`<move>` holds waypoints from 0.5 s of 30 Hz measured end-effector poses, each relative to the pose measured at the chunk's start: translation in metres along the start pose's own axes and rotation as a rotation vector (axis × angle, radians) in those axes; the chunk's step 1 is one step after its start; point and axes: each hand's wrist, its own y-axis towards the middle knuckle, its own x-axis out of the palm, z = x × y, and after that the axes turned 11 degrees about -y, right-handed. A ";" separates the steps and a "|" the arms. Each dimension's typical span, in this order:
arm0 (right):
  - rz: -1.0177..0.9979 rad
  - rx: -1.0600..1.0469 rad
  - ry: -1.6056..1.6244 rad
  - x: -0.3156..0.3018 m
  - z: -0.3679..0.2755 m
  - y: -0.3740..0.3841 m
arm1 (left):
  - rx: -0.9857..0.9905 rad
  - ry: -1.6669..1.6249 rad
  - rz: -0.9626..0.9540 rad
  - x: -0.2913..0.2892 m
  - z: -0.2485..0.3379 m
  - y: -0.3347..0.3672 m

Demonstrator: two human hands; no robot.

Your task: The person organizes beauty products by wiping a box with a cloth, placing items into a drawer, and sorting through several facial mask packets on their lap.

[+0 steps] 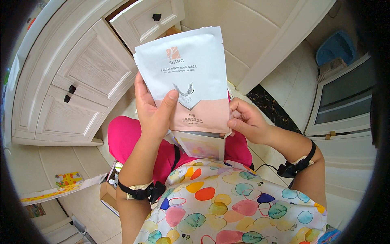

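A flat facial mask packet (203,87), white above and pale pink below, is held up in front of me. My left hand (152,107) grips its left side, thumb across the front and fingers behind. A second edge peeks out along the top, so there may be more than one packet. At the lower right corner, my right hand (250,124) pinches the packet between thumb and bent fingers. Just under it, over my lap, is a box (201,146) with a pale printed side; the packet hides part of it.
White cabinets (81,77) with dark knobs stand at the left, and one drawer (148,20) is pulled out. An open cardboard box (109,197) sits on the floor at the lower left. Far right are a blue basin (336,49) and a glass-paned door (339,95).
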 end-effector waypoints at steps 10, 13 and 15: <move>-0.105 -0.093 -0.311 -0.007 -0.015 0.007 | 0.007 0.010 0.005 -0.004 -0.002 -0.001; -0.103 -0.115 -0.370 -0.008 -0.015 0.008 | -0.030 -0.004 0.036 -0.006 -0.002 -0.001; -0.091 -0.121 -0.380 -0.007 -0.015 0.010 | -0.093 -0.039 0.070 -0.007 -0.001 -0.002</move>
